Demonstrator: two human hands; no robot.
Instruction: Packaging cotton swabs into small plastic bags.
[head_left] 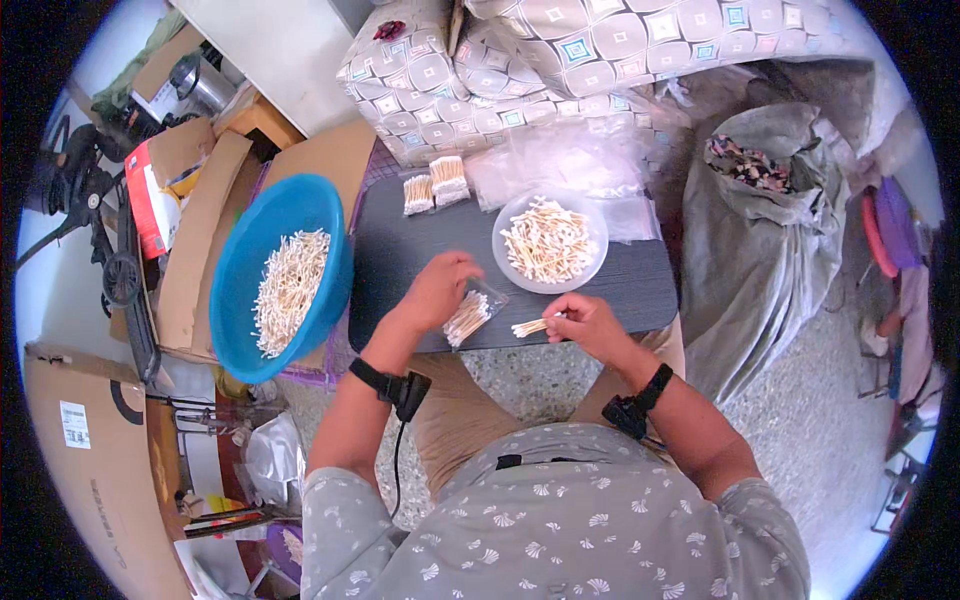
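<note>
My left hand (438, 290) is closed, with its curled fingers at the upper edge of a small clear plastic bag (468, 318) of cotton swabs. The exact grip is partly hidden and slightly blurred. My right hand (587, 326) pinches a small bunch of cotton swabs (530, 327), their white tips pointing left toward the bag. Just beyond the right hand stands a white translucent bowl (598, 262) heaped with loose swabs. Both hands are over the near edge of a dark tabletop (400, 240).
Filled swab packets (436, 185) lie at the table's far left, beside a pile of clear bags (570, 165). A big blue basin (228, 300) of swabs stands left of the table. To the right is a grey sack (755, 260); a patterned cushioned seat (405, 110) is behind.
</note>
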